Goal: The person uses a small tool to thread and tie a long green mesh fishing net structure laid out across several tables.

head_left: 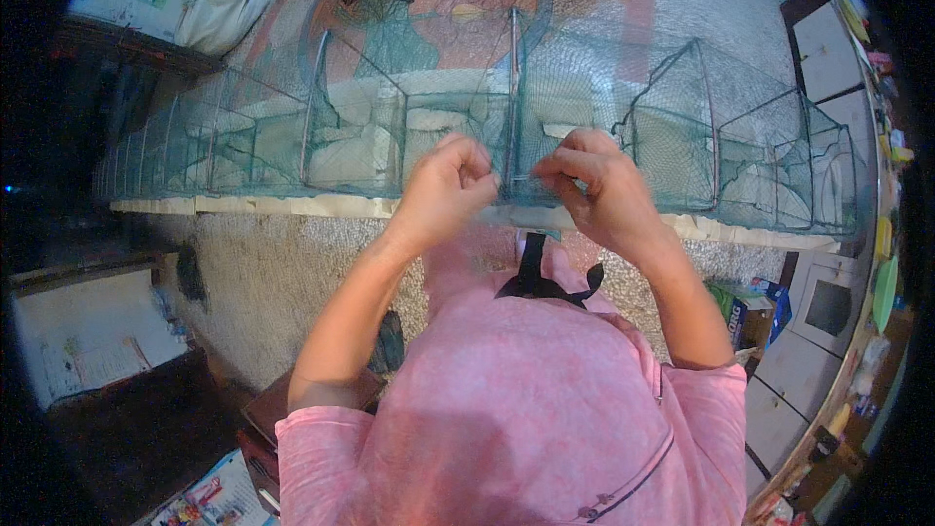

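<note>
- Green mesh is stretched over thin rectangular wire frames, forming a long, soft, see-through net trap (409, 127) of box-like cells.
- Trap is laid lengthwise on a pale board (292, 205), directly ahead of the person, over a rough grey floor (282, 273).
- Left hand (443, 190) is closed in a tight pinch on the mesh beside an upright frame (509, 107).
- Right hand (594, 185) is closed likewise on the mesh at the other side of that frame; whatever lies between the fingertips is too small to be identified.
- Mesh is best kept taut against the frame, with both pinches held close together.
- Loose netting should be kept from snagging.
</note>
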